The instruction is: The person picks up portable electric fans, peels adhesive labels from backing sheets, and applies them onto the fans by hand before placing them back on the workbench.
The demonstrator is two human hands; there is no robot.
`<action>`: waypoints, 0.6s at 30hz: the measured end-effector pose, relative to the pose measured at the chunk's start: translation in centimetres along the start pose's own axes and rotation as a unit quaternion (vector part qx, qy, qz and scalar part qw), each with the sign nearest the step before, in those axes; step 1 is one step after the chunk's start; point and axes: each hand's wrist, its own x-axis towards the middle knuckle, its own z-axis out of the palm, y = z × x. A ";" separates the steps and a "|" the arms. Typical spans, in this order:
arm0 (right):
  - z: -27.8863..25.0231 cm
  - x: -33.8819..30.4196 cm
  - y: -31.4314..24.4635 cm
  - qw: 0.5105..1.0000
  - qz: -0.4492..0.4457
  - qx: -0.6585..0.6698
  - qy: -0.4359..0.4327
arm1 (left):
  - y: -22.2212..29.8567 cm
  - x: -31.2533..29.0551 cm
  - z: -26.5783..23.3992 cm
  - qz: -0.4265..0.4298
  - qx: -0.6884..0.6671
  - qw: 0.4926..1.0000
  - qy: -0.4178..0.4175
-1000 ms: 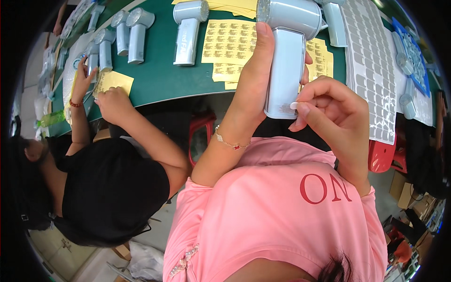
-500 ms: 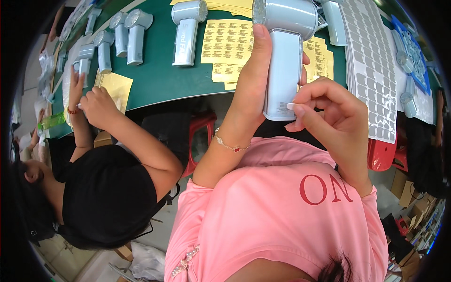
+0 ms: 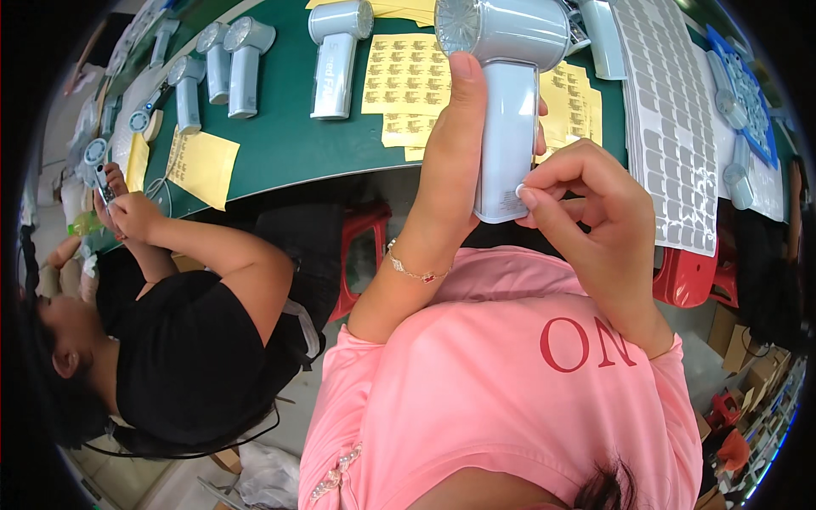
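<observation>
My left hand [image 3: 463,110] is wrapped round a pale blue handheld fan [image 3: 510,127] with a clear cover over its handle. The thumb lies along one side of the handle, and fingertips show on the other. The fan's round head is uppermost, at the top of the view. At the lower end of the handle is a small patch of fine dark print. My right hand [image 3: 586,204] pinches thumb and forefinger together against that patch. A small white edge shows at the fingertips; whether it is a nail or a thin piece held there I cannot tell.
Yellow label sheets [image 3: 406,76] and several more fans [image 3: 336,76] lie or stand on the green table [image 3: 280,144]. Grey-patterned sheets [image 3: 671,127] and a blue tray [image 3: 748,102] are at right. A co-worker [image 3: 195,340] sits at left, near a red stool [image 3: 361,255].
The fan and both my hands have shifted slightly left, and the fan's head has turned a little. The co-worker's hands have moved nearer their body and now hold a small fan.
</observation>
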 end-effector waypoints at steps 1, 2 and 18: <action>-0.1 -0.1 0.0 1.000 -0.004 -0.007 -0.001 | -0.1 -0.1 0.1 -0.004 -0.010 1.000 -0.001; 0.0 -0.1 -0.1 1.000 -0.006 -0.006 -0.002 | 0.0 -0.2 0.1 -0.004 -0.019 1.000 0.000; -3.0 2.1 1.5 0.935 -0.232 -0.034 0.264 | -0.3 -0.5 -1.9 0.102 -0.065 0.990 0.072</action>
